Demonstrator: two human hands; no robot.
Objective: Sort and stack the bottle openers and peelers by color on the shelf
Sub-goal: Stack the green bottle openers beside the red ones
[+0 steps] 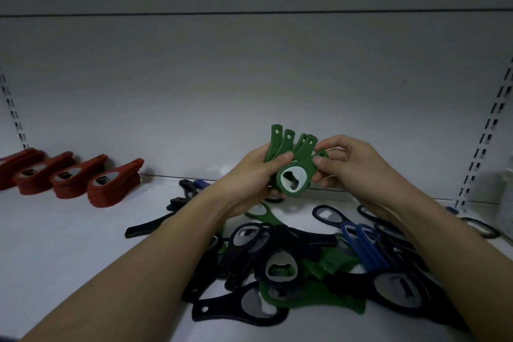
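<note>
You have bare shelf (69, 244) on your left, between the four red opener stacks (80, 178) along the back and the loose pile (291, 266) of black, blue and green openers. That pile covers the middle and right of the board, running under both your forearms. A stray black opener (147, 228) juts left from it. Slotted uprights (488, 130) bound the right side, and the back wall (249, 91) closes off the rear.

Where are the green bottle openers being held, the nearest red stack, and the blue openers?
green bottle openers (294, 179), head view, front opener's ring
nearest red stack (113, 189), head view, its side
blue openers (366, 247), head view, handles
</note>
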